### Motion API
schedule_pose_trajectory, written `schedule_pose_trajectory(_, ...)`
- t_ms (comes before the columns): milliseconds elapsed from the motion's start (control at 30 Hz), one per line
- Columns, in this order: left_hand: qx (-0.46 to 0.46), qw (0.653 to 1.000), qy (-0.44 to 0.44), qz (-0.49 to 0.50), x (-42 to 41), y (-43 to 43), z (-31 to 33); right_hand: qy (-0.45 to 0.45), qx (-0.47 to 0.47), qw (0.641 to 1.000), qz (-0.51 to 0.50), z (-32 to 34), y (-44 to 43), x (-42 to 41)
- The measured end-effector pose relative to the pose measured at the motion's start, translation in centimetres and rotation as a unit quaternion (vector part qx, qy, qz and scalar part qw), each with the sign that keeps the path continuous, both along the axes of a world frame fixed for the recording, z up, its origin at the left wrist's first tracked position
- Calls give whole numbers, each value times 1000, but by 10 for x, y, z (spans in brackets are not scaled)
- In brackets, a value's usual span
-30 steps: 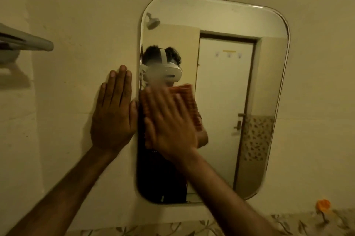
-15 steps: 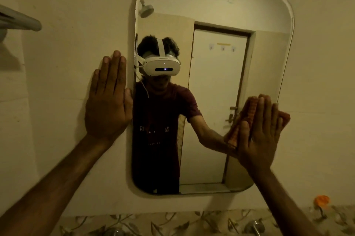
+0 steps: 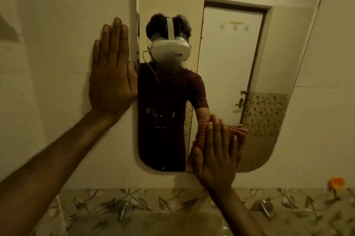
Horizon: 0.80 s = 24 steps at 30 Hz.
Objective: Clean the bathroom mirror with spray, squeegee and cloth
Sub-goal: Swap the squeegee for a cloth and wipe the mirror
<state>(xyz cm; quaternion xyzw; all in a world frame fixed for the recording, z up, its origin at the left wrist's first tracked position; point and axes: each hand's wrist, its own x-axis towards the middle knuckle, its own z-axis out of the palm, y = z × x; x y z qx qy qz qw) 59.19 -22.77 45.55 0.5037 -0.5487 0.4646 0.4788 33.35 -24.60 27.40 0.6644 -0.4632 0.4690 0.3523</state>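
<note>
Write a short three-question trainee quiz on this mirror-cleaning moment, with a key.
1. True or false: the left hand is wiping the mirror.
2. Which tool is under the right hand: A spray bottle, B squeegee, C orange cloth?
3. Fill in: the cloth is pressed against the mirror's ______ edge.

Key: 1. False; it lies flat on the wall beside the mirror's left edge. 2. C. 3. Bottom.
</note>
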Motion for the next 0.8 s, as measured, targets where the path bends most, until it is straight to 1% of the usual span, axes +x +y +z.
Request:
schedule_pose_trajectory(100,4,1000,-6,3,0,1,0,51,-2,999,15,12,8,47)
schedule_pose_trajectory(233,9,1000,-15,5,1,4,2,90,-17,995,45,55,13,87)
schedule_pose_trajectory(400,9,1000,-21,9,3,3,1,49,-46,995,79,154,15,108)
schedule_pose_trajectory(567,11,999,-29,15,5,1,1,78,-97,989,83,264,13,116)
schedule_pose_trajectory(633,9,1000,-27,13,6,2,1,83,-108,987,83,286,12,110)
schedule_pose_trajectory(700,9,1000,-25,2,6,3,1,75,-113,987,86,295,9,96)
schedule_pose_trajectory(800,11,1000,-26,-3,7,4,1,18,-125,990,68,304,1,64)
